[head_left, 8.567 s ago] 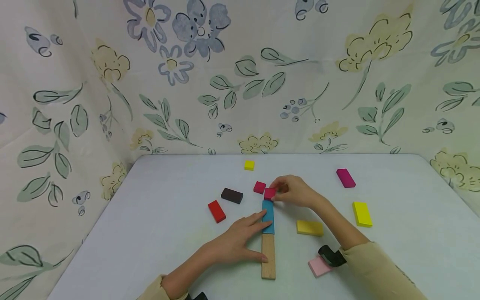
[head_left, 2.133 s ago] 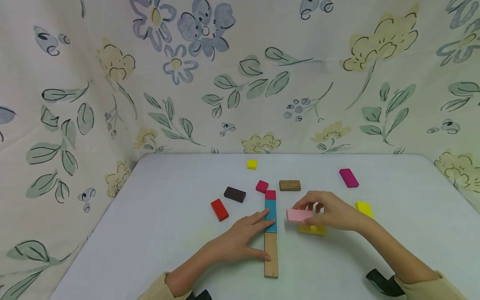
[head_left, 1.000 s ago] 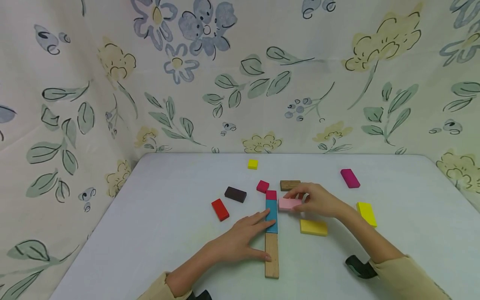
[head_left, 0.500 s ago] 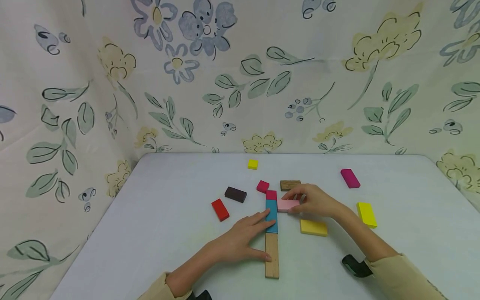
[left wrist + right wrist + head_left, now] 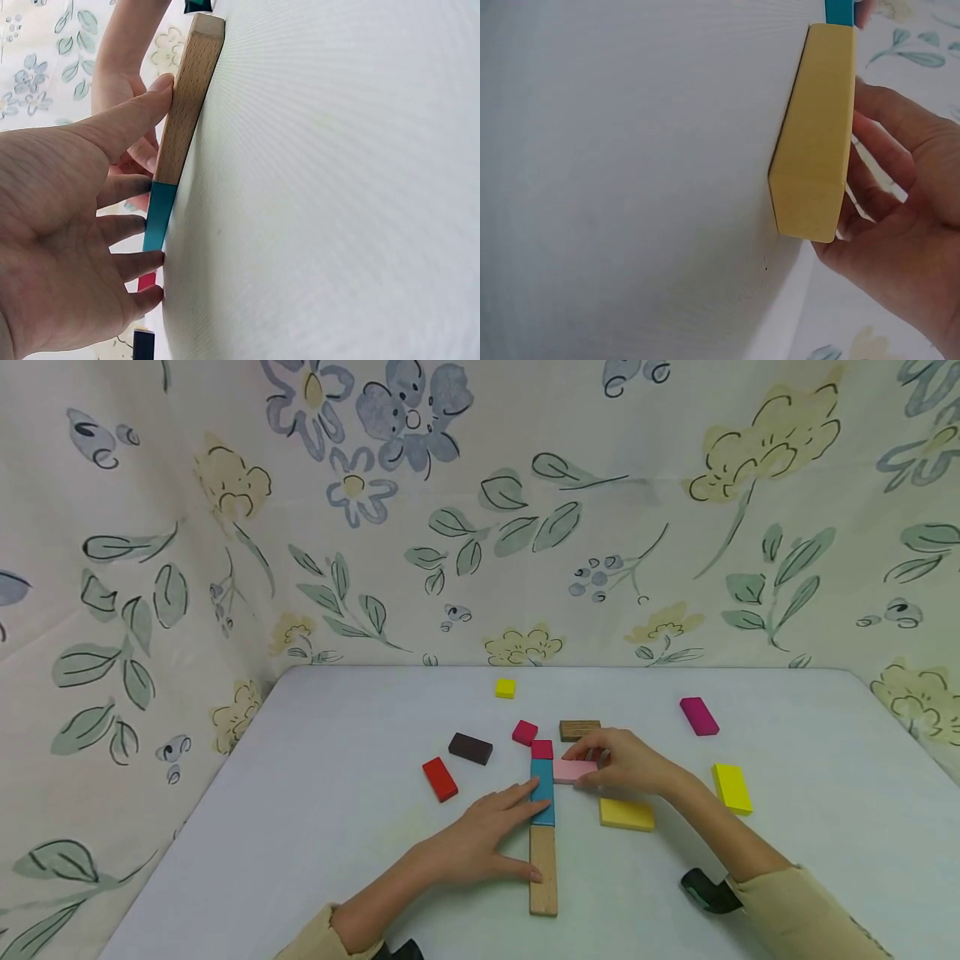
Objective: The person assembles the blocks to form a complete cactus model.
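In the head view a light wooden block (image 5: 545, 860), a blue block (image 5: 545, 789) and a crimson cube (image 5: 542, 749) lie end to end in a line. My left hand (image 5: 480, 835) rests against the line's left side, fingers extended onto the blue block and thumb on the wooden one. The left wrist view shows those fingertips along the blue block (image 5: 159, 214). With thumb and fingers my right hand (image 5: 630, 762) pinches a pink block (image 5: 573, 770), which lies crosswise with its left end against the blue block's upper right side. A yellow block (image 5: 814, 120) hides it in the right wrist view.
Around the line lie a second crimson cube (image 5: 525, 732), a brown wooden block (image 5: 580, 731), a dark block (image 5: 470, 748), a red block (image 5: 439, 779), a dull yellow block (image 5: 626, 815), a bright yellow block (image 5: 732, 789), a magenta block (image 5: 699, 717) and a yellow cube (image 5: 506, 688).
The right hand set the crimson cube at the line's top, then brought the pink block leftward against the blue block. A brown wooden block now lies behind. The left hand stays in place.
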Demonstrator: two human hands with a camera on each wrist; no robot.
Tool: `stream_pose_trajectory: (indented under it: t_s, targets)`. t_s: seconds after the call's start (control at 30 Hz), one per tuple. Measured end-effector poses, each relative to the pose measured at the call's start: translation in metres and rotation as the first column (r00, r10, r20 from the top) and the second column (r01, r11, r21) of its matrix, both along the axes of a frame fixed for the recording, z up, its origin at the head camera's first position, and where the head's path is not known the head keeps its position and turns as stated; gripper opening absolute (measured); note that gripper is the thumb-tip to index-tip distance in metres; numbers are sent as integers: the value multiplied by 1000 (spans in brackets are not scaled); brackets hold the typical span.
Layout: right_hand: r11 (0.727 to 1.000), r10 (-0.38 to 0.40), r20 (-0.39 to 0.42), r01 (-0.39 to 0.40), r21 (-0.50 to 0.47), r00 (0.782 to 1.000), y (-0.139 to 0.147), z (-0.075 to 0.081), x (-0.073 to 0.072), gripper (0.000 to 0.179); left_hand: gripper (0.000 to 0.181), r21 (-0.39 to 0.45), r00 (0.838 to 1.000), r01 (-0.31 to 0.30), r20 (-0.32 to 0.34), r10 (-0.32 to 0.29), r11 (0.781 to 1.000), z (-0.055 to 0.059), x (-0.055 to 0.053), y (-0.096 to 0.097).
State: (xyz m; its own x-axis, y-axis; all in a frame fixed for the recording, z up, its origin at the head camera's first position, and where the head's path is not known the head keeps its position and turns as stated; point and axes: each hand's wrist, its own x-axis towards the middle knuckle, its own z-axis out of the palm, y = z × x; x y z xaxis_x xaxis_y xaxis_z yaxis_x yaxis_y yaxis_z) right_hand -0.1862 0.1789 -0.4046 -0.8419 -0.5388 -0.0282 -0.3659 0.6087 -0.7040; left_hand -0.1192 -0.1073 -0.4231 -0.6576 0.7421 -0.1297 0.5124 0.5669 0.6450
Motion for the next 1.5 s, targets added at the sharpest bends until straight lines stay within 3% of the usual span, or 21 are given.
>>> stream_pose_trajectory:
  t_s: [0.17, 0.33, 0.53, 0.73, 0.93, 1.5]
  targets:
    - [1000, -9, 18, 9, 1, 1000, 0, 2, 0, 35, 85, -47, 1000, -13, 2, 14, 999, 14, 4, 3]
    - [1000, -14, 22, 14, -11, 1000, -2, 6, -3, 39, 85, -62, 1000, -20, 11, 21, 998, 15, 4, 4]
    - [1000, -3, 18, 3, -29, 1000, -8, 8, -9, 35, 84, -26, 1000, -2, 4, 2, 1000, 11, 3, 2]
    - [997, -77, 64, 78, -3, 995, -21, 7, -18, 32, 86, -8, 1000, -2, -1, 2, 1000, 6, 2, 1]
    - [991, -133, 80, 131, 19, 988, -34, 6, -21, 29, 88, 54, 999, 22, -47, -19, 998, -14, -4, -4]
    - [976, -216, 66, 215, 28, 974, -49, 3, -21, 19, 84, 55, 999, 33, -37, -31, 998, -4, 0, -3]
